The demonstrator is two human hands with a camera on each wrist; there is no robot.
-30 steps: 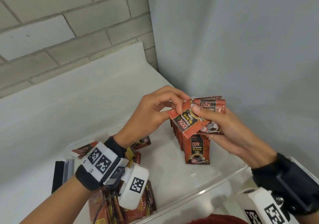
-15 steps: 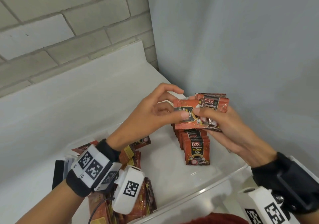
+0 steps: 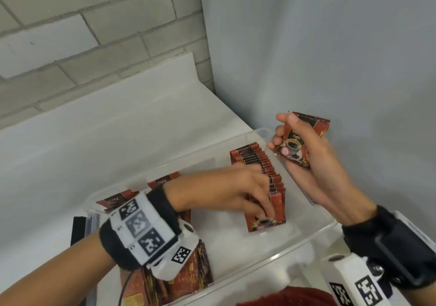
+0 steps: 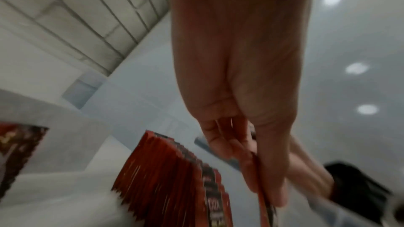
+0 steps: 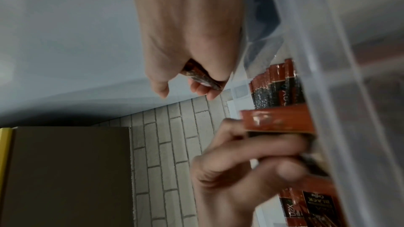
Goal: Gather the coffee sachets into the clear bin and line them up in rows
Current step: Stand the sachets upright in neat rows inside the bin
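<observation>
A row of red coffee sachets [image 3: 254, 158] stands upright along the right side of the clear bin [image 3: 306, 237]. My left hand [image 3: 264, 207] reaches into the bin and pinches one sachet [image 3: 264, 224] at the near end of that row. The left wrist view shows this sachet [image 4: 263, 201] edge-on between thumb and fingers, beside the row [image 4: 174, 170]. My right hand [image 3: 280, 131] hovers over the bin's far right corner and grips a small stack of sachets [image 3: 297, 145]. Its fingers curl round the stack [image 5: 201, 75] in the right wrist view.
Loose sachets [image 3: 188, 279] lie piled in the bin's near left part, and a few [image 3: 165, 181] lean on its far wall. A black object [image 3: 79, 230] stands left of the bin. Walls close in behind and to the right. A brown box [image 5: 65, 175] shows in the right wrist view.
My left hand took one sachet from the stack in my right hand and brought it down to the near end of the row. My right hand kept the stack, up by the far right corner.
</observation>
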